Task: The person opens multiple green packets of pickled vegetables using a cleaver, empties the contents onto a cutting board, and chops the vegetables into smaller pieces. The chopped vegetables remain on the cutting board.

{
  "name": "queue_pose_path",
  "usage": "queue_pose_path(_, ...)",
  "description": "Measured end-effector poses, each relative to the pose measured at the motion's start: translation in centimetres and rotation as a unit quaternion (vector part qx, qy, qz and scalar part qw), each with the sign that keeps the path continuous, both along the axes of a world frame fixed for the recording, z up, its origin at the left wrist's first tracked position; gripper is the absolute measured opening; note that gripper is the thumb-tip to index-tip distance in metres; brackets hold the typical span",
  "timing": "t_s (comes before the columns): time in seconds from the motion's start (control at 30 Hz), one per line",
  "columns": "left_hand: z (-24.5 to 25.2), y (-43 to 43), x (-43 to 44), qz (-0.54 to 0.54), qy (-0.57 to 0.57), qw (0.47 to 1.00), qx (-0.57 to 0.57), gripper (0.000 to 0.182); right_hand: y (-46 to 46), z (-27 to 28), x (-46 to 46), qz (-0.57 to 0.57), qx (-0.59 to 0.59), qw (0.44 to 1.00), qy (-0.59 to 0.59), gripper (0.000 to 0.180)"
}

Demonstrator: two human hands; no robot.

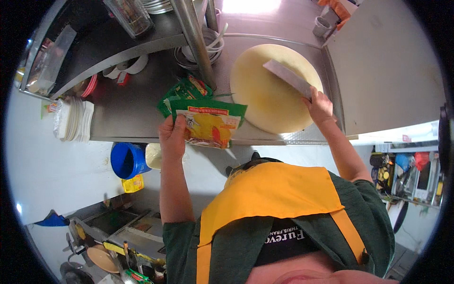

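Observation:
My left hand [173,133] grips a green and yellow printed plastic food packet [209,124] by its left side, above the counter's front edge. Behind it, more green packaging [186,90] rests on the steel counter near a shelf post. My right hand [321,106] is closed around the handle end of a cleaver [288,76], whose broad blade points up and left. That blade lies flat on or just over a thick round chopping board [262,99]; whether they touch, I cannot tell. The board's pale surface has a yellowish stain.
A steel shelf post [195,42] rises left of the board, beside nested bowls [188,58]. Stacked white trays [74,119] stand at the counter's left end. A blue bucket [129,161] is below the front edge. A pale upright panel [383,71] borders the right side.

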State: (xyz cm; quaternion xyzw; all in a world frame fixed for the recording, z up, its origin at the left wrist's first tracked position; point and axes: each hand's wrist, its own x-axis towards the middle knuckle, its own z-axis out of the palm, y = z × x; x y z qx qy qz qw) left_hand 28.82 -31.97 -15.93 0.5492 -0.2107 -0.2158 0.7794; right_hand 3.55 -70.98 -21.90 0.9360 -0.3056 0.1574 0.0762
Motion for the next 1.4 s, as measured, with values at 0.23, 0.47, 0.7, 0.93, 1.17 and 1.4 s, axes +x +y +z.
queue_pose_path(0.23,3.0,-0.9,-3.4,0.031,-0.031,0.989,0.141,0.02,0.8,2.2,2.3,0.063,0.091,0.991,0.075,0.042)
queue_pose_path(0.47,4.6,-0.4,-6.0,-0.067,-0.198,0.952,0.224,0.017,14.1,13.3,10.7,0.442,0.57,0.693,-0.015,0.035)
queue_pose_path(0.7,4.3,7.1,-5.7,-0.077,-0.377,0.861,0.333,0.011,23.2,19.4,15.4,0.44,0.343,0.763,0.327,0.018)
queue_pose_path(0.93,-0.4,23.7,-2.0,-0.067,-0.408,0.787,0.458,0.033,33.9,25.4,22.9,0.502,0.109,0.748,0.421,0.024)
queue_pose_path(1.17,-3.4,43.9,0.9,0.264,-0.13,0.893,0.339,0.017,48.6,7.1,34.6,0.359,0.494,0.699,0.373,0.042)
queue_pose_path(1.4,-4.2,54.6,-0.3,0.489,-0.048,0.796,0.352,0.02,60.4,-19.9,43.4,0.181,0.625,0.676,0.346,0.02)
